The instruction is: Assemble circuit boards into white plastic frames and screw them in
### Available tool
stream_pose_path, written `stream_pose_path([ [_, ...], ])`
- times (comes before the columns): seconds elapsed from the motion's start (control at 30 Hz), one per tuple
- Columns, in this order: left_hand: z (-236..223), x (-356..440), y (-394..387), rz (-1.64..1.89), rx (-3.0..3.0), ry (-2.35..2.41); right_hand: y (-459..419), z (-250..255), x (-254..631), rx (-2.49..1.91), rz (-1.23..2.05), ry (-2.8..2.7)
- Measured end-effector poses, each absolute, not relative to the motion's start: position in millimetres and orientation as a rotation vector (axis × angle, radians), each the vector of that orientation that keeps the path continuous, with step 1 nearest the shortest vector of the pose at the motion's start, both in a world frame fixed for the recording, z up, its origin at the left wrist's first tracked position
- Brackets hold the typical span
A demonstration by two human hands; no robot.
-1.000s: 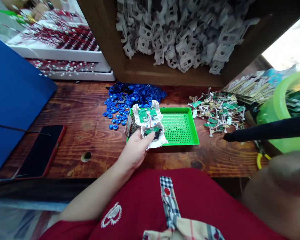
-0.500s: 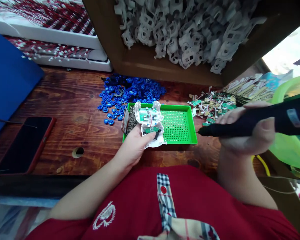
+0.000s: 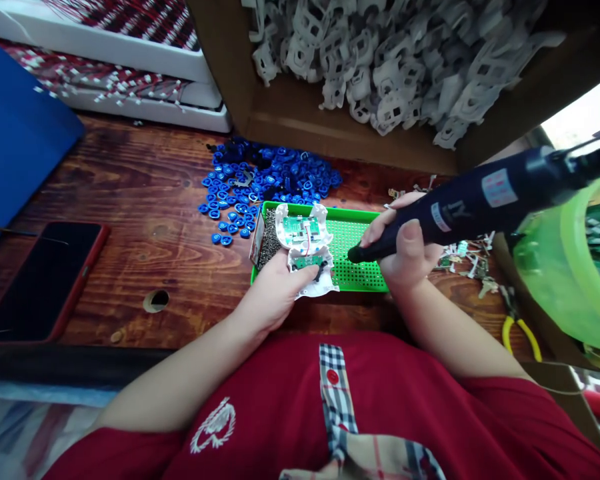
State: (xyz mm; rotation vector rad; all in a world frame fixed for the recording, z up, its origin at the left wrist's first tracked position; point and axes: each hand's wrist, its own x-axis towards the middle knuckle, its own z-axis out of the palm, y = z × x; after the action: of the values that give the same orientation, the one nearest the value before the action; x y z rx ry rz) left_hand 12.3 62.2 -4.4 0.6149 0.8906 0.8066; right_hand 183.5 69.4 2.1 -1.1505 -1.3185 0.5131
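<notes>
White plastic housing (image 3: 293,243), opened into two shell pieces with a thin wire running between them, is held above the left part of a shallow green tray (image 3: 353,281) on the wooden worktop (image 3: 175,247). Each piece carries a green circuit board; the nearer one also has a black part across it. The left hand (image 3: 274,287) grips the nearer piece, thumb pressed over its inside and fingers mostly hidden underneath. The right hand (image 3: 405,257) is closed around a dark power screwdriver (image 3: 455,207), whose tip points left over the tray, just beside the housing and apart from it. Small metal screws (image 3: 269,241) fill the tray's left end. Behind the tray lies a heap of blue parts (image 3: 280,173), and beyond that a cardboard box (image 3: 290,110) holds many translucent white parts (image 3: 390,73). Past the right hand are small wired boards (image 3: 467,257), partly hidden, with yellow-handled pliers (image 3: 508,333) and a pale green tub (image 3: 560,267) farther right. On the far left lies a phone (image 3: 40,280) in a red case, near a blue panel (image 3: 20,133).
</notes>
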Motion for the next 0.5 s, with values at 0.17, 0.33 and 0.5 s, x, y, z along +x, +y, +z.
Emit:
stream_pose_path([
  [0.17, -4.0, 12.4, 61.4, 0.810, 0.625, 0.880, 70.2, 1.7, 181.5, -1.044, 0.510, -1.300],
  [0.33, -6.0, 12.6, 62.0, 0.808, 0.601, 0.861, 71.9, 2.7, 180.4, -0.945, 0.588, -1.275],
  [0.5, -7.9, 12.5, 62.3, 0.824, 0.607, 0.869, 72.6, 1.7, 178.5, -0.950, 0.583, -1.246],
])
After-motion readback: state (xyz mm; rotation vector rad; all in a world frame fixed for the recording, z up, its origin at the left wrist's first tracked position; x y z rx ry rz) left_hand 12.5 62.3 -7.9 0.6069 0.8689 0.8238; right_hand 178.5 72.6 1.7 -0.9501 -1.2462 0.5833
